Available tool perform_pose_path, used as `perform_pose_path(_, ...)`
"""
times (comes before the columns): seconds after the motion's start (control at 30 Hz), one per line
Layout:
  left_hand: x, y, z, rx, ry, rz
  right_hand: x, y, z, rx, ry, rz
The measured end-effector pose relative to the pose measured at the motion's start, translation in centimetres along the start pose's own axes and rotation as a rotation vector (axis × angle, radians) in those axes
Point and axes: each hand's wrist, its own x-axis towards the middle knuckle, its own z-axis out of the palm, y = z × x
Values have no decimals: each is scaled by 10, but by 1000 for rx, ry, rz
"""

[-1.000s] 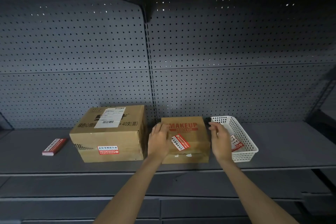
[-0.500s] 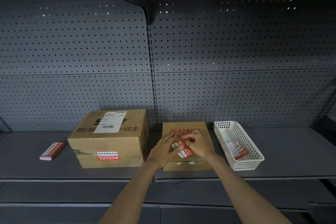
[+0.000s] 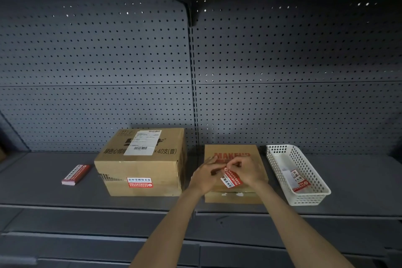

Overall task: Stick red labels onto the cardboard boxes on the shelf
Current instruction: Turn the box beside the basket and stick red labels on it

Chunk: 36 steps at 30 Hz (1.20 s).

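Observation:
A small cardboard box printed MAKEUP (image 3: pixel 233 149) lies flat on the shelf (image 3: pixel 43 189). A red label (image 3: pixel 231 178) sits tilted on its top. My left hand (image 3: pixel 205 177) and my right hand (image 3: pixel 244 169) meet over the label's upper end, fingertips pinching at it. A larger cardboard box (image 3: pixel 141 167) stands to the left, with a red label (image 3: pixel 139 182) stuck on its front face and a white shipping label on top.
A white plastic basket (image 3: pixel 304 198) to the right of the small box holds more red labels (image 3: pixel 299 179). A stack of red labels (image 3: pixel 76 174) lies on the shelf at the left. Perforated back panels rise behind, with another shelf above.
Both hands left the small box's sides and came together over the red label on its top. The view has dropped slightly.

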Motion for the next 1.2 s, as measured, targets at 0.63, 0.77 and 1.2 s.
perform_pose_path(0.63, -1, 2, -7, -171, 65, -27, -16, -3, -27, 398, -49, -40)
perform_pose_path(0.77, -6, 1, -10, -235, 46, -9, -26, 3, -38, 190, -116, -74)
perform_pose_path(1.2, -7, -2, -10, -260, 104, 104, -35, 14, -31, 128, -24, -118)
